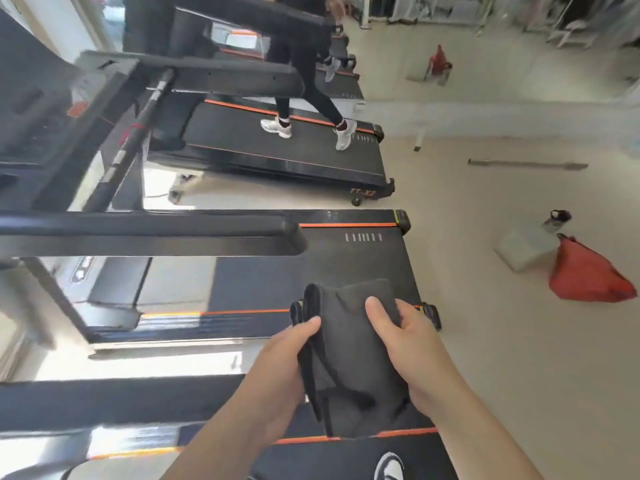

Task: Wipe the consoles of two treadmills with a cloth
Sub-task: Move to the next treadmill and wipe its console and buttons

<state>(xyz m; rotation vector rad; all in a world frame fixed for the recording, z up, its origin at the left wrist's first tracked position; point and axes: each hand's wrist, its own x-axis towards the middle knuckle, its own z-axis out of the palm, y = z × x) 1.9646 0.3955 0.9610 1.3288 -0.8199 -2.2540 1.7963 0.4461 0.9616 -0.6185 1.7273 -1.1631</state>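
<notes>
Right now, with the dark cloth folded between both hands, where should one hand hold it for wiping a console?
Probably the cloth by its right edge, from the right, where the right hand pinches it, thumb on top. Loose folded layers stack along the left edge by the left hand, so this grip leaves the flat face free.

A black handrail (149, 233) bars the left; open floor (502, 341) lies right.
</notes>
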